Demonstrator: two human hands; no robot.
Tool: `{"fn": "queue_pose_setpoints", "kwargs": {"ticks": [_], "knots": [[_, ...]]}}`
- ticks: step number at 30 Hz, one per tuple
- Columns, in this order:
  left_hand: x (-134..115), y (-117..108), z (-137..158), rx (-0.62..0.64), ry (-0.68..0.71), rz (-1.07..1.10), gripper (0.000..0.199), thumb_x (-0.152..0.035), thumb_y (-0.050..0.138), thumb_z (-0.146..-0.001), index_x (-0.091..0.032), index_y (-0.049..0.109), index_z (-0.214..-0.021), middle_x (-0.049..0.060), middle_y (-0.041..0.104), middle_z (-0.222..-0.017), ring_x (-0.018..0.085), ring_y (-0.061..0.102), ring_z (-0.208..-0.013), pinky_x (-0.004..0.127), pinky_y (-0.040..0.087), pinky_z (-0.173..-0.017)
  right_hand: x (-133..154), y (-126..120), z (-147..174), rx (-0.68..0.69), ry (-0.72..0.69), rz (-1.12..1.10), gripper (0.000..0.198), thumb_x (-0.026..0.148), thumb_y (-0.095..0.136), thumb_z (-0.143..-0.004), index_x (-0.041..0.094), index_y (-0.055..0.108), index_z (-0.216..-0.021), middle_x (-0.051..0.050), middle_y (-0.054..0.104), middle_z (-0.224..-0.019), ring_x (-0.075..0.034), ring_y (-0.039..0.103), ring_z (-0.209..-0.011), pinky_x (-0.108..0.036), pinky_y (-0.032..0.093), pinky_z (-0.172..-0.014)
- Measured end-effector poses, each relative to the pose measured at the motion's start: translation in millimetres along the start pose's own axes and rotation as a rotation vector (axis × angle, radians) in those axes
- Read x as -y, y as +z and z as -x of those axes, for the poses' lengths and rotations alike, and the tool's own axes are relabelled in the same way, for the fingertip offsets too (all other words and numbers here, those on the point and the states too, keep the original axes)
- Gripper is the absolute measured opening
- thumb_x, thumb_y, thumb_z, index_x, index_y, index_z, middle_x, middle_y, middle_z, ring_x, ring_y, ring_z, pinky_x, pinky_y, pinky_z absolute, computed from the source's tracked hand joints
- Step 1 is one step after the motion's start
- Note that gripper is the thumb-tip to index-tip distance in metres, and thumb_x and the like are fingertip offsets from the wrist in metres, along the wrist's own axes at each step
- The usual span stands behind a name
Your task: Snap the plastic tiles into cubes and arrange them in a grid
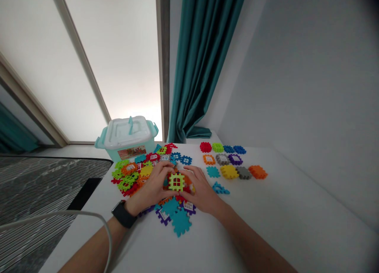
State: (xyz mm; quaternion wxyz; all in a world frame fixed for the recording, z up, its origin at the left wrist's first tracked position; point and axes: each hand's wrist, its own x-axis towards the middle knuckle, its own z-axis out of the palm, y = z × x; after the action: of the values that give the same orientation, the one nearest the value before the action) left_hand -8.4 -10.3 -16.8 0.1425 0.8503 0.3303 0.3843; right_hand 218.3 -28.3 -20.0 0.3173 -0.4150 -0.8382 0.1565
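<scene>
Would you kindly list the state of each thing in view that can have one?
Storage box: lid on, handles up, upright.
Block assembly: partly built, green window tile facing the camera, gripped from both sides.
Left hand: closed on the assembly.
Right hand: closed on the assembly.
Loose tiles: lying flat, unjoined.
Curtain: drawn aside, bunched.
Smartwatch: strapped on the left wrist.

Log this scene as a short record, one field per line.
surface: white table
left hand: on the block cluster, black watch on the wrist
right hand: on the cluster's other side
held: block cluster, green window tile facing the camera
left of hands: loose tile pile
right of hands: tiles in rows
behind: lidded teal bin
</scene>
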Motion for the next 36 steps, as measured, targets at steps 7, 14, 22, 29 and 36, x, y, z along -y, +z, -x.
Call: {"fn": "queue_pose_setpoints", "kwargs": {"ticks": [7, 14, 22, 29, 36], "knots": [[-1, -2, 1, 0.021, -0.036, -0.016, 0.049, -0.033, 0.084, -0.079, -0.024, 0.051, -0.115, 0.012, 0.050, -0.131, 0.031, 0.051, -0.127, 0.049, 0.048, -0.106, -4, -2, 1, 0.044, -0.028, -0.011, 0.055, 0.029, 0.069, -0.088, 0.027, 0.047, -0.140, -0.012, 0.048, -0.144, -0.030, 0.044, -0.136, -0.052, 0.042, -0.113], [-2, -2, 1, 0.032, -0.029, -0.050, 0.053, -0.034, 0.084, -0.079, -0.024, 0.052, -0.120, 0.012, 0.051, -0.131, 0.032, 0.052, -0.126, 0.050, 0.048, -0.106, -4, -3, 1, -0.014, -0.065, 0.042, 0.049, 0.025, 0.069, -0.085, 0.024, 0.054, -0.131, -0.013, 0.051, -0.140, -0.031, 0.048, -0.131, -0.053, 0.044, -0.110], [1, -8, 1, 0.045, 0.004, -0.152, 0.059, -0.031, 0.084, -0.077, -0.025, 0.052, -0.127, 0.011, 0.050, -0.133, 0.032, 0.051, -0.126, 0.051, 0.046, -0.108, -6, -6, 1, -0.069, -0.109, 0.089, 0.051, 0.022, 0.068, -0.081, 0.022, 0.054, -0.130, -0.014, 0.053, -0.138, -0.032, 0.049, -0.130, -0.055, 0.043, -0.110], [1, -14, 1, 0.058, 0.004, -0.182, 0.050, -0.030, 0.075, -0.084, -0.026, 0.054, -0.129, 0.012, 0.051, -0.134, 0.031, 0.052, -0.127, 0.049, 0.048, -0.107, -8, -9, 1, -0.086, -0.105, 0.101, 0.048, 0.024, 0.067, -0.083, 0.023, 0.054, -0.129, -0.014, 0.054, -0.137, -0.032, 0.051, -0.128, -0.056, 0.043, -0.109], [1, -15, 0, 0.021, 0.091, -0.227, 0.019, -0.029, 0.066, -0.093, -0.023, 0.064, -0.111, 0.012, 0.057, -0.129, 0.029, 0.056, -0.122, 0.047, 0.049, -0.104, -9, -8, 0, -0.124, -0.072, 0.060, 0.048, 0.022, 0.065, -0.081, 0.024, 0.053, -0.127, -0.014, 0.054, -0.136, -0.032, 0.050, -0.129, -0.054, 0.044, -0.109]]}}
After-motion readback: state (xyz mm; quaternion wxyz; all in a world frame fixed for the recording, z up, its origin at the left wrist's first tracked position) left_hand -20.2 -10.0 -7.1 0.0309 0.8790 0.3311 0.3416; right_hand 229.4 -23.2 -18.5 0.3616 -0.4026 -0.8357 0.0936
